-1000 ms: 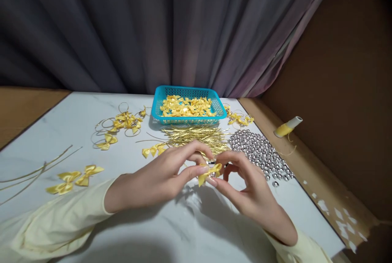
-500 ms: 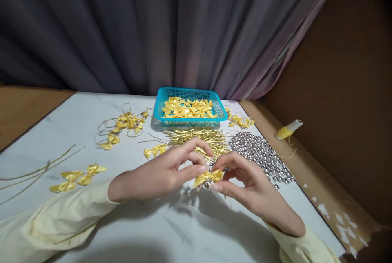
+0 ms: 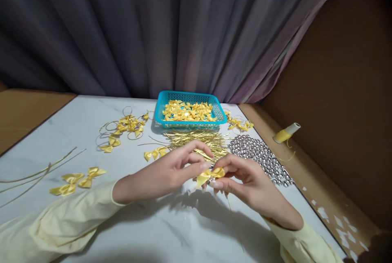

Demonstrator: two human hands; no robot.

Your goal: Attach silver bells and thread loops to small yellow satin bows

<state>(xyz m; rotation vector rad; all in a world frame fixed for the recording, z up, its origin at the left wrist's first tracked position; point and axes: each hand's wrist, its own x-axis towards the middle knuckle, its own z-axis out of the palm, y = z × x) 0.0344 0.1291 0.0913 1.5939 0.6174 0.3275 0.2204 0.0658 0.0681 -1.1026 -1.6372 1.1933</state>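
Observation:
Both of my hands meet over the white marble-look table (image 3: 183, 234) and pinch one small yellow ribbon bow (image 3: 210, 174). My left hand (image 3: 171, 171) grips its left side with thumb and fingertips. My right hand (image 3: 245, 183) grips its right side with fingers curled; a thin gold wire hangs below it. Just behind the hands lies a pile of gold wire ties (image 3: 199, 139). To the right of that spreads a heap of small silver bells (image 3: 260, 157).
A turquoise basket (image 3: 159, 112) of yellow bows stands at the back. Bows on wire rings lie at back left (image 3: 125, 126) and back right (image 3: 240, 124). Loose bows (image 3: 76, 181) and gold strands (image 3: 36, 173) lie at left. A yellow thread spool (image 3: 286, 133) rests on the wooden ledge.
Both hands have stayed together on the bow, shifting slightly; the right hand's fingers have curled closer over it. The camera has tilted a little.

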